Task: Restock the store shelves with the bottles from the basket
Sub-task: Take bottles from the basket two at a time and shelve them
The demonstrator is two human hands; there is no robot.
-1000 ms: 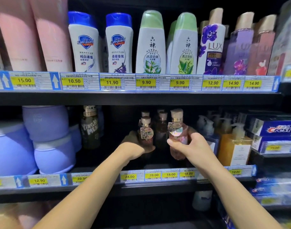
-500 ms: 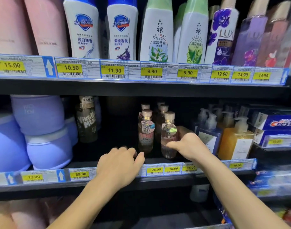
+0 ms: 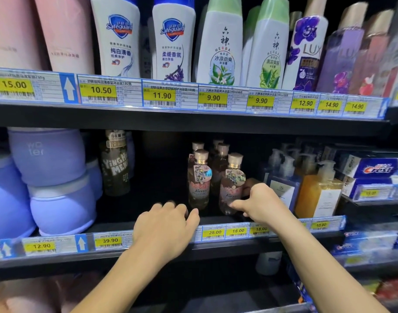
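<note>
Several pink bottles with beige caps stand in a cluster on the dark middle shelf (image 3: 58, 256). My right hand (image 3: 259, 206) grips the lower part of the front right pink bottle (image 3: 233, 184), which stands upright on the shelf; my thumb lies across its front. Just to its left stands another front pink bottle (image 3: 199, 184). My left hand (image 3: 166, 229) rests at the shelf's front edge, below and left of that bottle, with loosely curled fingers and nothing in it. The basket is out of view.
Purple tubs (image 3: 53, 154) are stacked at the left, next to a dark bottle (image 3: 115, 163). Pump bottles (image 3: 317, 193) and Crest boxes (image 3: 374, 170) crowd the right. A dark gap lies between the dark bottle and the pink ones. Body-wash bottles (image 3: 218, 48) line the upper shelf.
My right hand lowered the pink bottle onto the shelf beside the other front one. My left hand came back from deep in the shelf to the front edge.
</note>
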